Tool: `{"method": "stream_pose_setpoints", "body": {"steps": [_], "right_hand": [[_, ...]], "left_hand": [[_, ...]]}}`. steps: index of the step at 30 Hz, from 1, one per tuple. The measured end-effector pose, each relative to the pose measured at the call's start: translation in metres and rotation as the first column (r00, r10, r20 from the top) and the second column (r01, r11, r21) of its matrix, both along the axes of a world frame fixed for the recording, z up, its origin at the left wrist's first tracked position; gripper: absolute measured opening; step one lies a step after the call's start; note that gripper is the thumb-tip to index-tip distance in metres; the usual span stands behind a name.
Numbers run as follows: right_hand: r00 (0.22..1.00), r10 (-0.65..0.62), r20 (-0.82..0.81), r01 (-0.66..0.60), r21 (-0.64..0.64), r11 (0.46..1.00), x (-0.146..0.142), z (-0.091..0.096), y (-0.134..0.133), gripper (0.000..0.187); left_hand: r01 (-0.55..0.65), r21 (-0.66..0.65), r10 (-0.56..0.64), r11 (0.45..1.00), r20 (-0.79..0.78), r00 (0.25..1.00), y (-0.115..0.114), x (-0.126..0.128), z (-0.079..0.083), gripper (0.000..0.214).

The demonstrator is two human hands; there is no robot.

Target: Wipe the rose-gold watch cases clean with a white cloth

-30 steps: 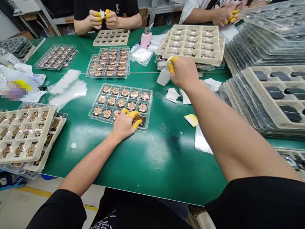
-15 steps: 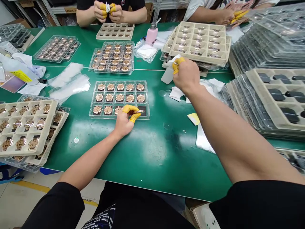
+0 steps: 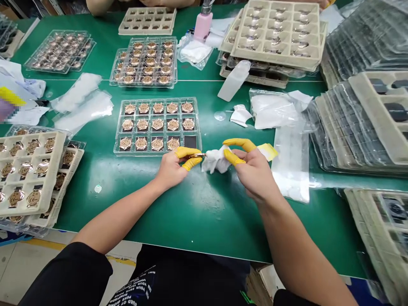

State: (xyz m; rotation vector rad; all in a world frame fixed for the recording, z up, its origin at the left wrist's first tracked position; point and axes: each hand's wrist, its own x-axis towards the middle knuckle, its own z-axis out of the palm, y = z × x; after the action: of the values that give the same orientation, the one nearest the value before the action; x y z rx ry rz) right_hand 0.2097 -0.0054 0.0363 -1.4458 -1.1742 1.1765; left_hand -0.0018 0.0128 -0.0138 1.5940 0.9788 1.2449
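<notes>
My left hand (image 3: 174, 168), with yellow finger cots, pinches a thin copper-coloured round part (image 3: 197, 155) by its edge, just below the clear tray. My right hand (image 3: 251, 170), also in yellow cots, holds a crumpled white wipe (image 3: 215, 160) right beside that part. The clear plastic tray (image 3: 157, 125) in front of my hands carries rows of the same copper parts; its bottom-right pocket (image 3: 190, 141) shows only a dark insert.
Beige trays of copper parts (image 3: 28, 170) are stacked at the left. More filled clear trays (image 3: 145, 61) and beige trays (image 3: 274, 34) lie further back, with a pink dispenser bottle (image 3: 204, 23). Stacks of trays (image 3: 366, 119) fill the right. Plastic bags (image 3: 290, 165) and wipes lie nearby.
My right hand came back from the far beige trays with the white wipe to meet my left hand. My left hand lifted the copper part out of the tray's corner pocket.
</notes>
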Motion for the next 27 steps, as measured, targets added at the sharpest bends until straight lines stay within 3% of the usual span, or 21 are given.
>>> {"method": "stream_pose_setpoints", "body": {"steps": [2,4,7,10,12,19,21,24,27], "right_hand": [[0.997,-0.032,-0.070,0.038,0.095,0.995,-0.007,0.000,-0.003,0.011],[0.997,0.008,-0.081,0.005,0.152,0.988,-0.014,-0.001,-0.007,0.009],[0.987,0.120,0.109,-0.147,0.297,0.943,-0.021,-0.006,-0.012,0.019],[0.921,-0.001,0.391,-0.233,0.553,0.800,-0.020,-0.014,-0.011,0.020],[0.867,-0.124,0.483,-0.260,0.650,0.714,-0.017,-0.018,-0.008,0.026],[0.806,-0.257,0.534,-0.356,0.783,0.510,-0.023,-0.027,-0.009,0.049],[0.821,-0.268,0.505,-0.307,0.785,0.538,-0.025,-0.027,-0.010,0.048],[0.851,-0.265,0.454,-0.182,0.728,0.661,-0.024,-0.028,-0.010,0.041],[0.822,-0.256,0.508,-0.209,0.688,0.695,-0.021,-0.027,-0.010,0.037]], "left_hand": [[0.022,0.037,-0.020,0.999,-0.043,0.999,-0.004,0.000,0.004,0.022],[0.039,0.065,-0.033,0.997,-0.085,0.996,-0.006,0.001,0.008,0.019],[0.056,0.096,-0.043,0.994,-0.131,0.990,-0.008,0.000,0.009,0.014],[0.058,0.071,-0.047,0.996,-0.142,0.989,-0.009,0.000,0.007,0.016],[0.035,0.050,-0.028,0.998,-0.137,0.990,-0.009,0.000,0.006,0.020],[0.024,0.205,0.025,0.979,-0.231,0.973,-0.012,-0.001,0.010,0.014],[-0.035,0.217,0.075,0.976,-0.181,0.981,-0.015,0.001,0.011,0.015],[-0.111,0.190,0.130,0.975,-0.089,0.987,-0.019,0.003,0.011,0.016],[-0.124,0.146,0.132,0.982,-0.048,0.990,-0.020,0.002,0.011,0.015]]}}
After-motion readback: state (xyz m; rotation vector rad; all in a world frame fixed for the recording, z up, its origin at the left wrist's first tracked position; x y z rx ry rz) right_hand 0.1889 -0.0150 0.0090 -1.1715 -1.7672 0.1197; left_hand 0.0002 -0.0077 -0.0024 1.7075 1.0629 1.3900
